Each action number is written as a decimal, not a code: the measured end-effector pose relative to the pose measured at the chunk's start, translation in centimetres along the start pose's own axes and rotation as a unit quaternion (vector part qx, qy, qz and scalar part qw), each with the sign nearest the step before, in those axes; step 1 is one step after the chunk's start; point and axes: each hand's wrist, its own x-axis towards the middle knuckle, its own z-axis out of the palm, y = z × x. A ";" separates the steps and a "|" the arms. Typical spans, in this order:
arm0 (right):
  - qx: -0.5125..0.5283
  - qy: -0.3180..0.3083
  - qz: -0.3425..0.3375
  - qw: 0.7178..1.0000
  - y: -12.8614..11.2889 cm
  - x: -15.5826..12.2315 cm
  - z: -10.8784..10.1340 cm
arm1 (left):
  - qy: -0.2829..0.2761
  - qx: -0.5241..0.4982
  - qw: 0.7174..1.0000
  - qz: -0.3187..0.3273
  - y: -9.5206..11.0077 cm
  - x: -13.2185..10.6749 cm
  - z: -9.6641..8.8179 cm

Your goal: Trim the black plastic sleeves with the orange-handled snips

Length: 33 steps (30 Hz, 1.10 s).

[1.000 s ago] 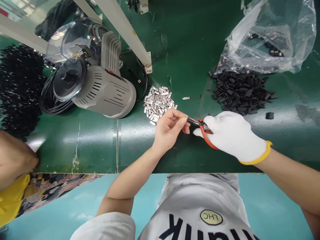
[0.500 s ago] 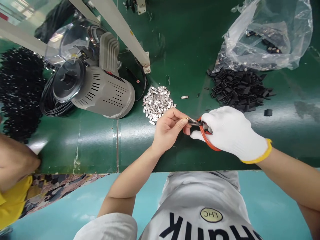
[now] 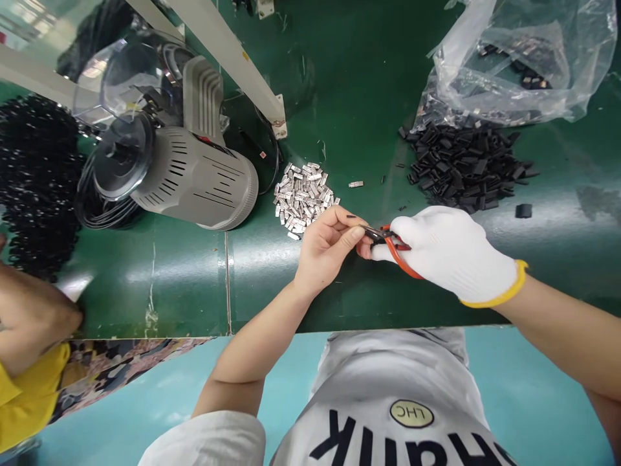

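My bare left hand (image 3: 326, 249) is closed, with thumb and forefinger pinched at the tips of the pliers' jaws. Whatever small part lies in that pinch is mostly hidden by the fingers. In a white glove with a yellow cuff, my right hand (image 3: 449, 255) grips red-handled pliers (image 3: 403, 262), their dark jaws pointing left. A tiny dark piece (image 3: 351, 216) shows just above the left fingertips. Beyond the left hand is a pile of small silver metal connector shells (image 3: 303, 194). Past the right hand lies a heap of small black plastic housings (image 3: 468, 168).
A clear plastic bag (image 3: 514, 97) of small parts lies at the back right. A grey machine (image 3: 204, 175) stands left of the metal pile, beside a white post (image 3: 233, 61). Black cables (image 3: 36, 188) are heaped at far left, near another person's arm (image 3: 36, 310).
The pliers' red handles have come closer together in my right hand, and that hand has risen slightly. My left hand keeps its pinch. The whole view has shifted a little.
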 end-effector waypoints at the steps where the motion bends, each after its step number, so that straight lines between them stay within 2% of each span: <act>1: 0.013 -0.002 0.001 1.000 0.1 0.2 -0.3 | 0.008 0.005 1.000 -0.003 0.0 0.0 0.1; 5: 0.049 -0.035 -0.012 0.998 0.2 0.7 -1.8 | 0.042 0.027 0.999 0.001 0.2 0.0 0.2; 9: 0.015 -0.035 -0.036 0.999 0.3 0.6 -2.6 | 0.049 0.030 0.998 0.022 0.3 -0.1 0.1; 17: 0.012 -0.026 -0.019 0.999 0.1 0.2 -1.8 | 0.067 0.036 0.997 -0.023 0.3 -0.2 0.4; 28: -0.042 -0.005 -0.051 0.998 -0.2 -0.1 -1.4 | 0.072 0.021 0.997 -0.012 -0.3 -0.4 0.6; 33: -0.036 0.006 -0.040 0.999 0.0 0.3 -1.4 | 0.050 -0.012 0.996 -0.070 0.5 -0.2 0.1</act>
